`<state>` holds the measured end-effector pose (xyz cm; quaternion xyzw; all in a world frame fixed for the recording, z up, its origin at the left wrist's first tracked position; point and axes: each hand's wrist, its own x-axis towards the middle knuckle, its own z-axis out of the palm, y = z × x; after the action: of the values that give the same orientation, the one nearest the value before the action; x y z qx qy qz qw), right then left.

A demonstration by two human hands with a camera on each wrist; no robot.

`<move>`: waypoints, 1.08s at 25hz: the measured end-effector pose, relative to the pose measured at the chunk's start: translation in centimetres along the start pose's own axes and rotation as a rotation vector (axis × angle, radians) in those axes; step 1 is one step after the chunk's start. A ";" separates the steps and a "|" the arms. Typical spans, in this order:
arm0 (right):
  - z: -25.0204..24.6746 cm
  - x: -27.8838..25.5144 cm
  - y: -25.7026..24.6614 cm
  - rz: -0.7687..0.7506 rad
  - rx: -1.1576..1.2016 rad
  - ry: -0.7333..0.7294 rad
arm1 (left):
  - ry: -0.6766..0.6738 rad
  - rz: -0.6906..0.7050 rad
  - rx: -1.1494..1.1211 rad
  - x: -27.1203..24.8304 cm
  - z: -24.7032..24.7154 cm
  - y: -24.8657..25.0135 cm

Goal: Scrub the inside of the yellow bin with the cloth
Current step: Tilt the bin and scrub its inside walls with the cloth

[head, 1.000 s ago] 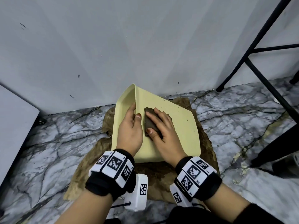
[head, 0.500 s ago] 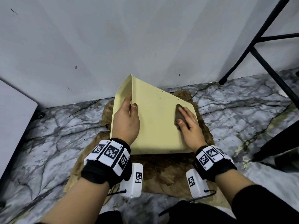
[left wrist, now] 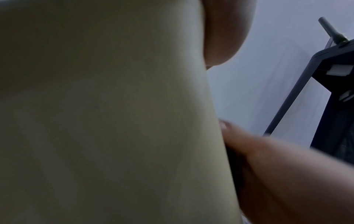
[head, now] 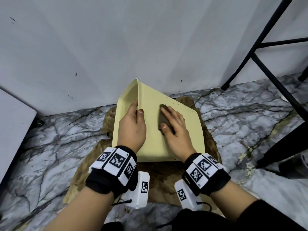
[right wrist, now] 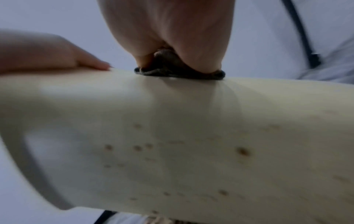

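The yellow bin [head: 151,139] lies tipped on its side on brown paper, one outer wall facing up. My left hand [head: 138,108] grips its upper edge, fingers over the rim and thumb on the outer face. My right hand [head: 166,116] holds a dark folded cloth [head: 162,120] and presses it flat on that outer wall. In the right wrist view the cloth [right wrist: 178,71] is bunched under my right hand [right wrist: 172,30], and the wall of the bin [right wrist: 191,136] shows brown specks. The inside of the bin is hidden.
Stained brown paper [head: 166,177] covers the marble floor [head: 250,114] under the bin. A white wall [head: 150,39] rises just behind it. Black metal legs [head: 250,50] stand at the right, and a white panel [head: 13,122] at the left.
My right hand slid the cloth from beside the left hand out to the bin's right edge, then back toward the middle. The left hand kept its grip on the rim.
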<state>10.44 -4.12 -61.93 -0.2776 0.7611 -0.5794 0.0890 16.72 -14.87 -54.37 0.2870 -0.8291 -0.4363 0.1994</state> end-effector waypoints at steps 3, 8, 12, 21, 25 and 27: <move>1.3 0.6 -2.6 -0.128 0.013 -0.063 | 0.008 0.044 0.044 -0.2 0.0 0.3; -0.2 0.7 0.4 -0.099 -0.003 -0.064 | -0.012 0.019 0.011 -0.1 -0.2 -0.4; -2.7 0.3 4.4 0.067 -0.051 0.011 | -0.035 -0.015 0.000 0.0 -0.3 -0.4; -4.5 -0.1 5.6 0.219 0.012 0.031 | -0.081 -0.022 0.011 0.6 -0.6 1.0; -4.0 -0.6 5.3 0.200 0.018 0.035 | -0.014 -0.088 -0.067 0.9 -0.4 1.1; -3.5 -0.9 4.7 0.199 0.023 0.042 | 0.001 -0.070 -0.076 0.8 -0.3 0.8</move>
<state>8.06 0.09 -65.36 -0.1875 0.7798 -0.5823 0.1334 16.08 -15.18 -53.44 0.3083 -0.8013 -0.4740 0.1954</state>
